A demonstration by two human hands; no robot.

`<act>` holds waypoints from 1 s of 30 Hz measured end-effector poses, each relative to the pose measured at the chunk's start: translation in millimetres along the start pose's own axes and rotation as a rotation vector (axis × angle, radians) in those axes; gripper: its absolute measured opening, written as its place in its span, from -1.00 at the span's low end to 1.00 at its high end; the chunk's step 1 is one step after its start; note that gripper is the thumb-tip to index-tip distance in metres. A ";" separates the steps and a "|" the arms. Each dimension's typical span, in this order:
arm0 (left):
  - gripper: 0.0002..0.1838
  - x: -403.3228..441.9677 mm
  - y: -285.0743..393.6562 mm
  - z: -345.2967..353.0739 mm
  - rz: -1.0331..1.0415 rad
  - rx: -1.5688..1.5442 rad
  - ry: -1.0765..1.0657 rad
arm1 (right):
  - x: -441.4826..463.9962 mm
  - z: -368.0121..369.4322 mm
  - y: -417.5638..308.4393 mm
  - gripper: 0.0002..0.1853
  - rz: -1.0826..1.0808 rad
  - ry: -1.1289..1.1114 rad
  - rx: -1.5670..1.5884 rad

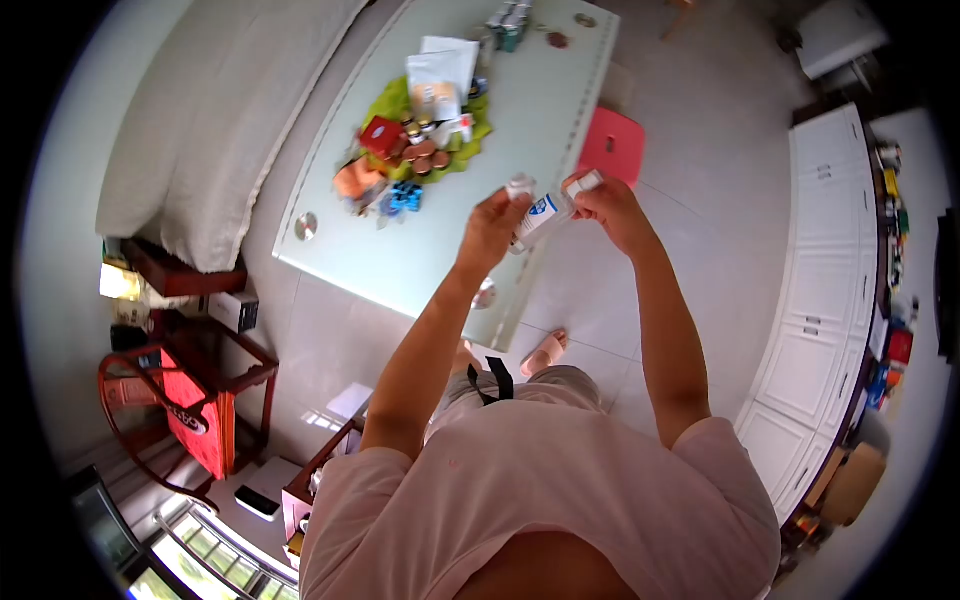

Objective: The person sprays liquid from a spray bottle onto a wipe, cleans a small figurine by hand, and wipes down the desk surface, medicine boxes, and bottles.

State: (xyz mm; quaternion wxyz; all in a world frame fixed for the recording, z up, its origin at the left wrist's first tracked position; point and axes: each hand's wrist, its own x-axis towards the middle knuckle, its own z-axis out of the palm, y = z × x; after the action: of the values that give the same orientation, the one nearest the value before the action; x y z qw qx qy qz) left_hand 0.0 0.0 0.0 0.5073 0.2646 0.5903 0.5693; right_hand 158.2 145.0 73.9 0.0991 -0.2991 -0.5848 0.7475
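Above the table's right edge, my left hand (488, 232) is closed round a white bottle (541, 215) with a blue label, and a small whitish item (520, 186) shows at its fingertips. My right hand (608, 207) is closed at the bottle's other end, with a small white and orange piece (583, 184) in its fingers. The glass-topped table (400, 265) lies beneath and to the left. On it a green leaf-shaped mat (472, 150) carries white pouches (436, 80), a red box (381, 136) and several small jars.
A pink stool (612, 146) stands by the table's right side. White cabinets (815, 290) line the right wall. A wooden chair (190, 400) with a red cushion is at lower left, and a grey cover (215, 120) at upper left.
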 end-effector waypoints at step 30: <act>-0.68 69.6 92.8 553.1 0.536 0.077 -0.414 | -276.5 -314.5 -42.3 -0.60 -0.208 1.262 -0.273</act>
State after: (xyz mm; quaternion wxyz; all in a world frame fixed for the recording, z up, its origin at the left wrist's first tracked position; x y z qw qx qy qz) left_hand 449.3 304.9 156.7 0.4384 0.5393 0.4056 0.5937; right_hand 548.4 276.1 161.8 0.4562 -0.6322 -0.5298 0.3339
